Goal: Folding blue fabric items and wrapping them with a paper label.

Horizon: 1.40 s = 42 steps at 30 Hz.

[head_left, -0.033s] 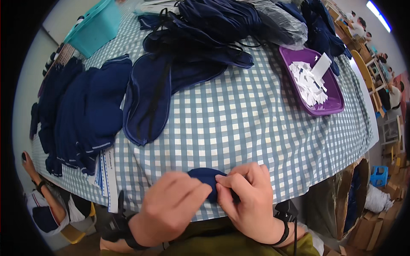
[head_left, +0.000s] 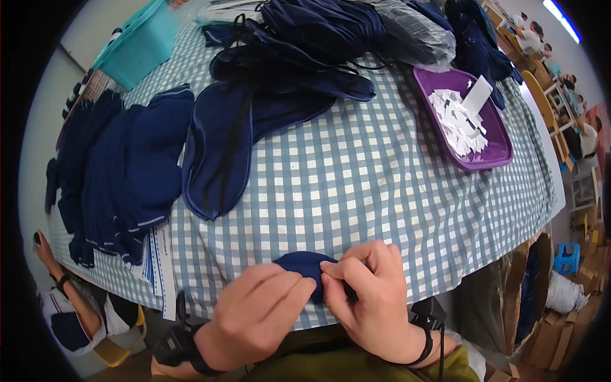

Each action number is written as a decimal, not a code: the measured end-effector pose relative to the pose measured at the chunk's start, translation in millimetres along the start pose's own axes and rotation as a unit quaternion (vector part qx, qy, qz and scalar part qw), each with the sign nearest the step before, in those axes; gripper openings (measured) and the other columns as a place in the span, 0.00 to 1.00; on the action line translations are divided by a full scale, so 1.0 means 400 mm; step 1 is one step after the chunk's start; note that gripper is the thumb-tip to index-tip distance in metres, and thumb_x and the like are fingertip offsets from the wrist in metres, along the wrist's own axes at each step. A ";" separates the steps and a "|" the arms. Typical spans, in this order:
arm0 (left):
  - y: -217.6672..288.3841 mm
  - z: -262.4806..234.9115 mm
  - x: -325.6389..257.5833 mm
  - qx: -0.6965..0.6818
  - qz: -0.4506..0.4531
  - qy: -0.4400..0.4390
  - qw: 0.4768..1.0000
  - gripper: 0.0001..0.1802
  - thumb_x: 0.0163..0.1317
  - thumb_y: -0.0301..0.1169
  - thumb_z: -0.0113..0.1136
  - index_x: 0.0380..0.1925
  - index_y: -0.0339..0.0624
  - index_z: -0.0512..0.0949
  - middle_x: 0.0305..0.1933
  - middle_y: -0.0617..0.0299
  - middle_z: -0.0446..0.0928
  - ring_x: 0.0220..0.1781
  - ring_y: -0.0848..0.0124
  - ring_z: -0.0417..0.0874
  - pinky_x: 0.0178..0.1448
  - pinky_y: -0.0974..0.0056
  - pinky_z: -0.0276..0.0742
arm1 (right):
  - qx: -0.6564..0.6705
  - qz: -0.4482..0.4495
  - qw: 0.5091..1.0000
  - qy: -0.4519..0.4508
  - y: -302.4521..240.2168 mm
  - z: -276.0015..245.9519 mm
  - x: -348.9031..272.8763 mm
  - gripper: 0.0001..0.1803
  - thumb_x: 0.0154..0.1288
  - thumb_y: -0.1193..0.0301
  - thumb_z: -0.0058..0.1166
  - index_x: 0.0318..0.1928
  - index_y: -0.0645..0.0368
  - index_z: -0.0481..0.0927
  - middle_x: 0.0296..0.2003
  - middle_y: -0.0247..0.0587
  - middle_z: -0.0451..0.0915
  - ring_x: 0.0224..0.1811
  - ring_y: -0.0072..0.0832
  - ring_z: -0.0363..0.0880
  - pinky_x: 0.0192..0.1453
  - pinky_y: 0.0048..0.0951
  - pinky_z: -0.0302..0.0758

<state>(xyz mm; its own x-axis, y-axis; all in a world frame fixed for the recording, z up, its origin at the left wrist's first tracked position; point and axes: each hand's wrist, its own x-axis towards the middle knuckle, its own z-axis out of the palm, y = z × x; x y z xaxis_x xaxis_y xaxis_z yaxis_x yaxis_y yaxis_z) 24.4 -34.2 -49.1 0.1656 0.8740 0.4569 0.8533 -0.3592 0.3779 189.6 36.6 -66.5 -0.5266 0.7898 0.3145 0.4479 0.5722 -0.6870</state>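
Observation:
At the table's near edge, my left hand (head_left: 261,312) and my right hand (head_left: 366,293) both hold a small piece of navy cloth (head_left: 304,262). Its top edge curves outward, and the rest is hidden behind my fingers. Thumb and fingertips of the right hand pinch the cloth at its right part. The left hand's fingers are closed together on its left part; whether something small is between them cannot be seen. Beyond my hands lies a long rounded navy cloth piece (head_left: 219,153) with a pale-edged rim and a black strip along it.
Stacked navy cloth pieces (head_left: 140,153) lie left, beside printed paper strips (head_left: 167,267). A navy bundle (head_left: 318,28) with black cords sits at the back. A teal bin (head_left: 140,48) and a purple tray (head_left: 499,140) of white slips stand on the checked tablecloth (head_left: 305,197). Another person's hand (head_left: 44,248) shows far left.
My left hand, blurred before, is now sharper and slightly lower, with its fingertips against the cloth. The right hand keeps its pinch. The whole view has shifted slightly.

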 end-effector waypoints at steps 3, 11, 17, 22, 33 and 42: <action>0.002 0.019 -0.030 0.072 0.044 -0.004 0.996 0.12 0.51 0.21 0.63 0.38 0.31 0.82 0.39 0.55 0.80 0.42 0.60 0.82 0.47 0.63 0.83 | 0.039 0.019 0.998 -0.039 0.011 -0.008 0.013 0.05 0.56 0.77 0.65 0.32 0.57 0.80 0.34 0.36 0.76 0.30 0.35 0.68 0.34 0.32 0.66; 0.013 0.034 -0.022 0.192 0.070 -0.016 0.979 0.11 0.52 0.20 0.61 0.38 0.31 0.82 0.39 0.54 0.78 0.44 0.60 0.81 0.51 0.64 0.82 | 0.048 -0.047 0.995 0.069 0.016 -0.035 -0.007 0.17 0.52 0.82 0.63 0.45 0.58 0.85 0.38 0.37 0.79 0.36 0.31 0.75 0.35 0.28 0.70; 0.011 0.051 -0.006 0.154 0.034 -0.012 0.987 0.13 0.51 0.19 0.59 0.39 0.26 0.79 0.41 0.51 0.77 0.45 0.59 0.80 0.51 0.62 0.81 | -0.076 -0.082 0.993 0.045 -0.051 0.014 -0.071 0.27 0.43 0.90 0.61 0.49 0.64 0.84 0.42 0.44 0.81 0.34 0.30 0.79 0.35 0.25 0.76; 0.002 0.024 0.016 0.062 -0.037 -0.066 0.995 0.15 0.49 0.19 0.60 0.40 0.26 0.77 0.43 0.48 0.77 0.43 0.55 0.79 0.47 0.60 0.78 | -0.133 -0.091 0.987 0.015 -0.063 0.033 -0.064 0.30 0.44 0.85 0.62 0.54 0.68 0.80 0.50 0.47 0.77 0.37 0.33 0.76 0.38 0.28 0.74; 0.039 -0.007 -0.099 -0.020 -0.183 0.040 0.982 0.19 0.49 0.20 0.67 0.44 0.36 0.80 0.46 0.53 0.79 0.46 0.53 0.79 0.49 0.56 0.76 | -0.232 -0.075 0.969 -0.037 -0.072 0.057 0.051 0.22 0.43 0.81 0.61 0.45 0.69 0.76 0.38 0.46 0.72 0.40 0.41 0.74 0.46 0.37 0.76; 0.051 0.034 -0.136 -0.041 -0.152 0.062 0.985 0.15 0.50 0.17 0.65 0.40 0.40 0.82 0.42 0.58 0.79 0.45 0.58 0.77 0.48 0.59 0.75 | -0.134 -0.088 0.986 -0.042 -0.009 0.001 0.097 0.13 0.48 0.77 0.61 0.36 0.69 0.77 0.31 0.53 0.77 0.37 0.47 0.79 0.41 0.40 0.78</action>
<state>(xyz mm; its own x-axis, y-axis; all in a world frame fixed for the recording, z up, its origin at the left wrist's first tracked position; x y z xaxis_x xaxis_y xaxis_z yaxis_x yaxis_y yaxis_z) 39.3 -84.7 -77.2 -0.1584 0.9006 0.4049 0.8102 -0.1159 0.5746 167.3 65.0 -52.2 -0.6661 0.6581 0.3510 0.5128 0.7458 -0.4252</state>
